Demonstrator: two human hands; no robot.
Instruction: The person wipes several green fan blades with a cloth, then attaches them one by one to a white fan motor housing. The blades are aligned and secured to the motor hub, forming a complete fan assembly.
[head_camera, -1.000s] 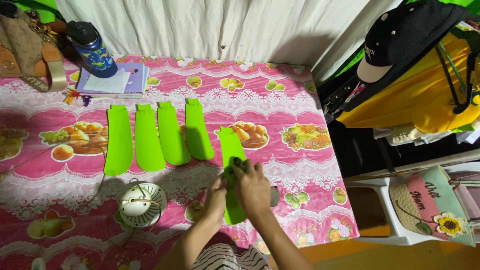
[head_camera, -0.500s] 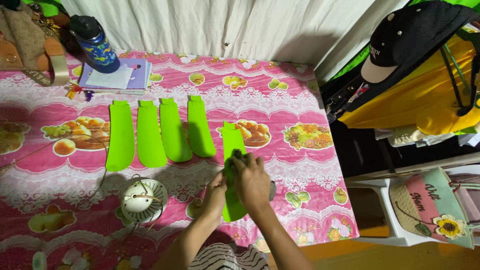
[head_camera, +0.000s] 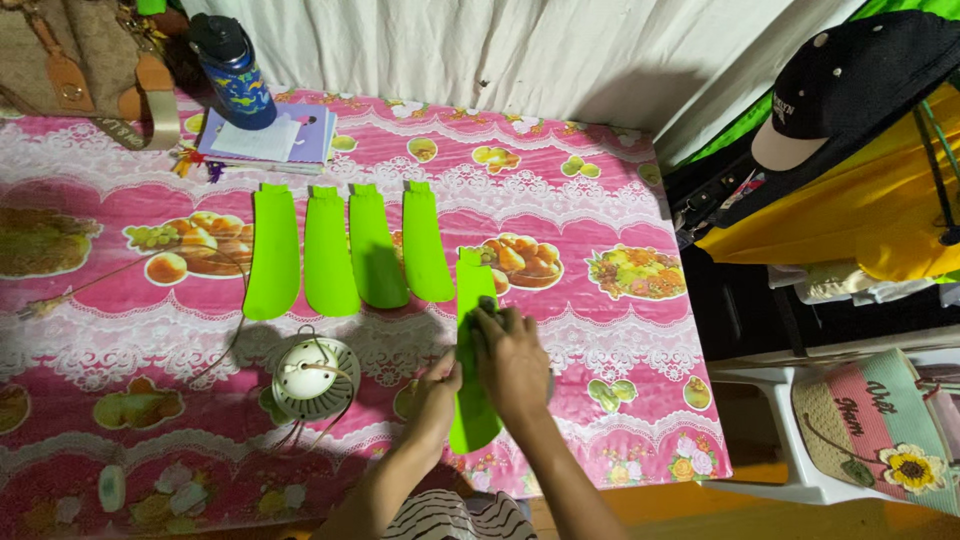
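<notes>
Pink fruit-print tabletop (head_camera: 620, 200) carries a green fan blade (head_camera: 472, 420) at its near edge, left hand (head_camera: 437, 385) pinching its side, right hand (head_camera: 512, 360) pressing a dark cloth (head_camera: 487, 305) flat on it; hard rubbing could slide it off.

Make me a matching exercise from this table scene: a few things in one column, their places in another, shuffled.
Things:
1. bottle
2. cap
3. white round part
4. fifth blade

Places:
A. under both hands
B. on the notebooks, far left corner
C. off the table, on the yellow cloth at right
D. near the front edge, below four blades

Pairs: 1-B, 2-C, 3-D, 4-A
</notes>
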